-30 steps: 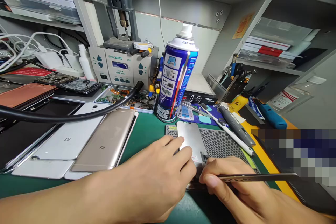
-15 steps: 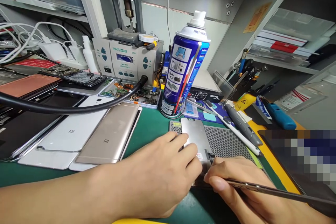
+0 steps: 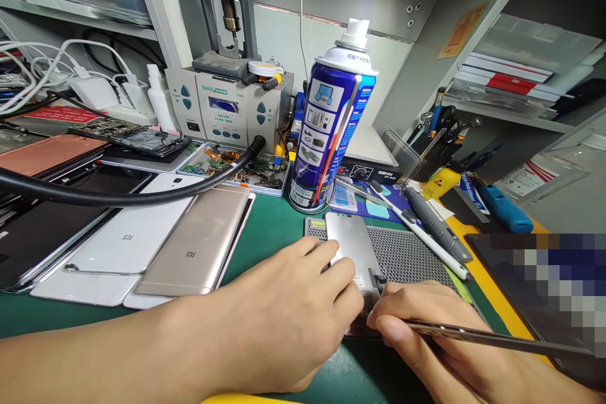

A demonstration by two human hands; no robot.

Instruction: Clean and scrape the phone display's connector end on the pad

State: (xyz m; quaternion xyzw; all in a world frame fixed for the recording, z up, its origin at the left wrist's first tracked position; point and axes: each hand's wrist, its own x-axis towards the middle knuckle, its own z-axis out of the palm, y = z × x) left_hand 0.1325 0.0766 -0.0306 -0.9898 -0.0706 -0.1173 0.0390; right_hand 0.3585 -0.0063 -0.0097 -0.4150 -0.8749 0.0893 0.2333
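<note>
A slim phone-shaped part with a silver metal face (image 3: pixel 353 241) lies on a perforated grey mat (image 3: pixel 411 255), its lower end between my hands. My left hand (image 3: pixel 298 309) lies across its left side, fingers curled and pressed against it; the thumb is hidden. In my right hand (image 3: pixel 440 334), thumb and fingers pinch at the lower right of that part, beside a small black strip (image 3: pixel 377 284). A long thin dark metal tool (image 3: pixel 478 336) runs from this pinch back over the hand. Its tip is hidden by the fingers.
A blue spray can (image 3: pixel 331 120) stands just behind the mat. Several phones, one with a gold back (image 3: pixel 194 246), lie at left under a black hose (image 3: pixel 142 197). A hot-air station (image 3: pixel 227 104) is behind; a white pen-shaped tool (image 3: pixel 426 237) lies at right.
The dark tool's rear end has tipped slightly in my right hand. The view has shifted very slightly; my left hand stays in place on the silver part.
</note>
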